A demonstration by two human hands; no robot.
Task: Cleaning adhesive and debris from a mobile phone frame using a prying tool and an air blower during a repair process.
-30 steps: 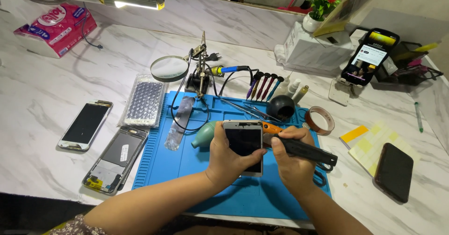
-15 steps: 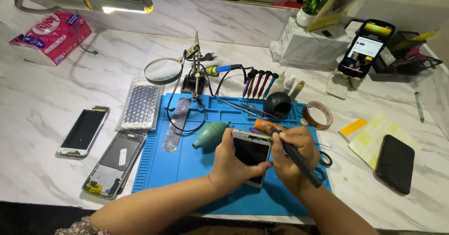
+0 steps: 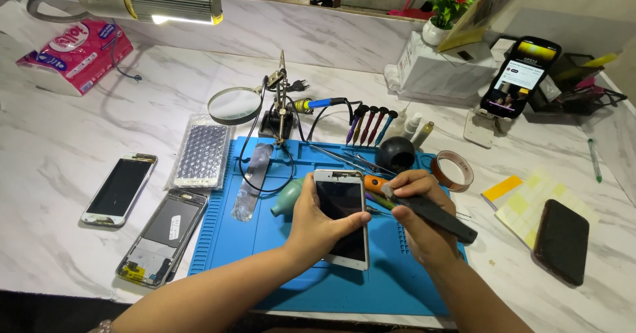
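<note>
Your left hand point(image 3: 318, 224) grips the white phone point(image 3: 342, 217) from its left edge, thumb laid across the dark screen, holding it over the blue mat point(image 3: 278, 253) on the marble surface point(image 3: 53, 174). Your right hand point(image 3: 421, 224) sits just beside the phone's right edge, fingers closed around a black electric screwdriver point(image 3: 424, 208) with an orange front end; that end points at the phone's upper right corner, though you cannot tell whether it touches. A teal blower bulb point(image 3: 286, 199) lies just left of your left hand, and a roll of tape point(image 3: 452, 170) lies near your right.
</note>
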